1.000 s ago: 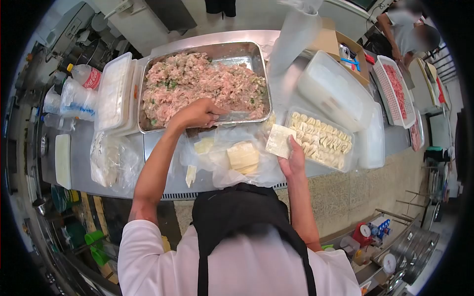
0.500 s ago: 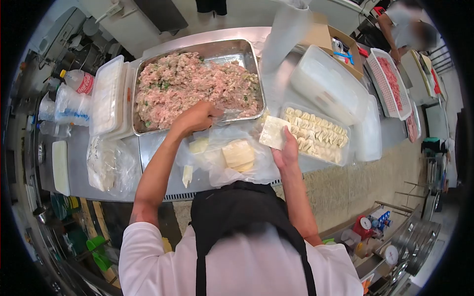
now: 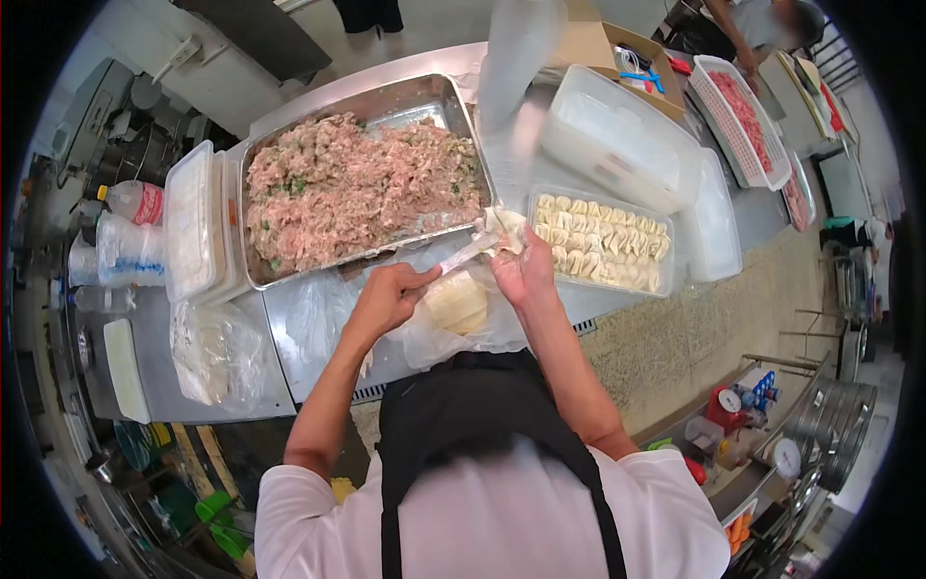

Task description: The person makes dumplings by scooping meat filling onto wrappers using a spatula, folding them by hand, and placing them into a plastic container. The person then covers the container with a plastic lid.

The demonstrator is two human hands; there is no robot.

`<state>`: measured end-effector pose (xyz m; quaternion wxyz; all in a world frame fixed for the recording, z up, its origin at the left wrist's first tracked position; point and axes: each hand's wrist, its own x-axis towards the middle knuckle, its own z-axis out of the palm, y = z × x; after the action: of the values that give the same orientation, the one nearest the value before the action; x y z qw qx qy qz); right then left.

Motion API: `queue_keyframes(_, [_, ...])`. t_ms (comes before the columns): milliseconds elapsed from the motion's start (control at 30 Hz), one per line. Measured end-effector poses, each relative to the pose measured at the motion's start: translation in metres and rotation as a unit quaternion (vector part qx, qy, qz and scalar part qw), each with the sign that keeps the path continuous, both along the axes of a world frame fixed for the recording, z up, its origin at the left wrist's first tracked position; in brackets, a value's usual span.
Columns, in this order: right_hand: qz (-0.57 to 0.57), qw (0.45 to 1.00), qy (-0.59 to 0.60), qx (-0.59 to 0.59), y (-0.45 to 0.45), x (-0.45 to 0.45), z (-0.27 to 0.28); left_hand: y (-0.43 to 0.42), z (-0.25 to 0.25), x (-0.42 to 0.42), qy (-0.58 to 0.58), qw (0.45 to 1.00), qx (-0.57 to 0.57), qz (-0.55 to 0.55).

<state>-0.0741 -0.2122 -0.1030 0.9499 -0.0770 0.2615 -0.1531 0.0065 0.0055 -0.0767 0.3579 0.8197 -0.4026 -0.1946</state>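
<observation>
My left hand (image 3: 394,297) is closed around the end of a flat, light-coloured spatula (image 3: 463,257). The far end of that tool touches a dumpling wrapper (image 3: 503,228), which my right hand (image 3: 526,268) holds partly folded in its fingers. Whatever filling lies inside the wrapper is mostly hidden. Just below both hands, a stack of wrappers (image 3: 457,303) rests on clear plastic. Beyond my left hand stands a metal tray (image 3: 405,253) of minced meat with green bits (image 3: 357,193). To the right of my right hand, a plastic container (image 3: 617,288) holds rows of folded dumplings (image 3: 588,237).
Lidded plastic boxes (image 3: 190,222) stand left of the metal tray, beside bottles (image 3: 133,203) and a plastic bag (image 3: 217,352). Large translucent tubs (image 3: 627,135) and a cardboard box (image 3: 579,48) lie at the back right. Farther right, a person (image 3: 767,24) is by a white basket (image 3: 709,106) of meat.
My left hand has drawn back from the metal tray and brought the spatula to the wrapper. The wrapper, flat before, is now curled in my right hand, which has shifted left. The view has shifted slightly.
</observation>
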Motion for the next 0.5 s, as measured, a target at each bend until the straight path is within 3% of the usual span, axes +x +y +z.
queue_keyframes(100, [-0.063, 0.995, 0.074, -0.028, 0.000, -0.002, -0.013, 0.008, 0.041, -0.011, -0.019, 0.999, 0.021, 0.041])
queue_keyframes(167, [-0.025, 0.998, 0.009, -0.053, -0.002, -0.001, -0.033, -0.006, 0.037, -0.022, -0.030, 0.998, -0.019, 0.052])
queue_keyframes(233, [-0.017, 0.999, 0.016, -0.048, 0.003, 0.001, -0.011, -0.007, 0.029, -0.025, -0.046, 0.995, -0.058, 0.066])
queue_keyframes(333, [-0.045, 0.996, 0.023, -0.074, -0.008, 0.000, -0.005, 0.005, 0.027, -0.007, -0.047, 0.999, 0.008, -0.004])
queue_keyframes(400, [-0.127, 0.986, 0.056, -0.091, -0.022, -0.004, -0.012, 0.015, 0.044, 0.012, -0.069, 0.997, 0.026, 0.018])
queue_keyframes(500, [-0.122, 0.985, 0.054, -0.108, -0.030, -0.006, -0.003, 0.007, 0.048, 0.045, -0.108, 0.990, 0.087, 0.031])
